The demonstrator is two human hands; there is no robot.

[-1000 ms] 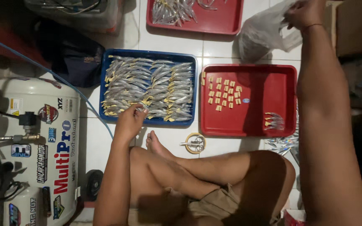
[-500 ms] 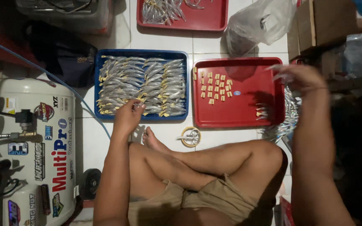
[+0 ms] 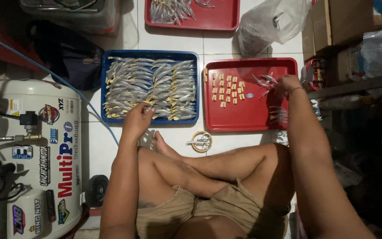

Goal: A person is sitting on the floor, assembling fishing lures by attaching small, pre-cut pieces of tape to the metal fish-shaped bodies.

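I sit cross-legged on a white tiled floor. My left hand [image 3: 137, 119] rests on the near edge of a blue tray [image 3: 150, 55] filled with several silvery fish-shaped lures, its fingers pinching one at the tray's front. My right hand [image 3: 287, 84] hovers over the right side of a red tray [image 3: 248, 119] and holds a small bunch of silvery lures [image 3: 263, 80]. Rows of small yellow pieces [image 3: 227, 88] lie on the red tray's left half. A few more lures [image 3: 279, 114] lie near its right rim.
A white air compressor tank [image 3: 36, 155] with a blue hose stands at the left. A second red tray [image 3: 193, 15] of lures lies at the top, beside a clear plastic bag [image 3: 270, 22]. A tape roll [image 3: 201, 141] holding small tools sits by my foot. Cardboard boxes [image 3: 332, 24] stand at right.
My right hand came down from the plastic bag at the top to the red tray, now carrying a bunch of lures. My left hand stayed at the blue tray's front edge.
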